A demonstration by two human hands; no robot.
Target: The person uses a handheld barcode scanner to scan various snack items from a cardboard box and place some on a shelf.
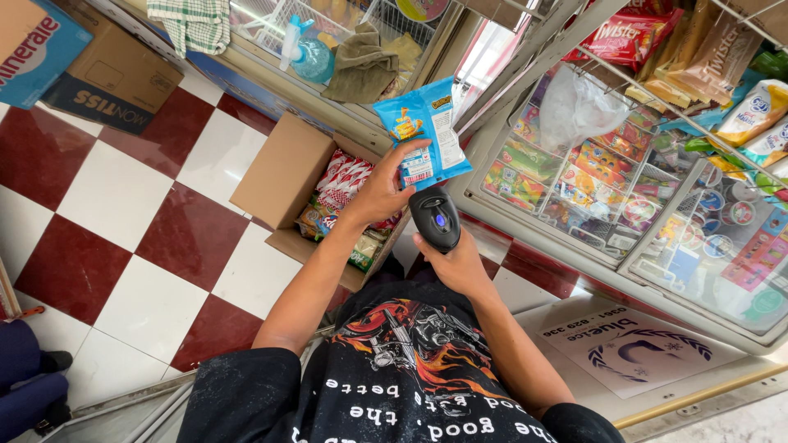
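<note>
My left hand [382,190] holds up a blue snack bag [424,130] by its lower edge, back side facing me. My right hand [453,262] grips a black handheld barcode scanner [435,216], its head pointing up at the bottom of the bag, just below it. Under my left arm an open cardboard box [283,172] on the floor holds several colourful snack packets [343,182].
A glass-topped freezer [657,213] full of ice cream packs stands to the right. Wire racks of snack bags [648,37] hang above it. A spray bottle [305,51] and cloths lie on a counter ahead. Cardboard cartons [107,78] sit at top left on the red-and-white tiled floor.
</note>
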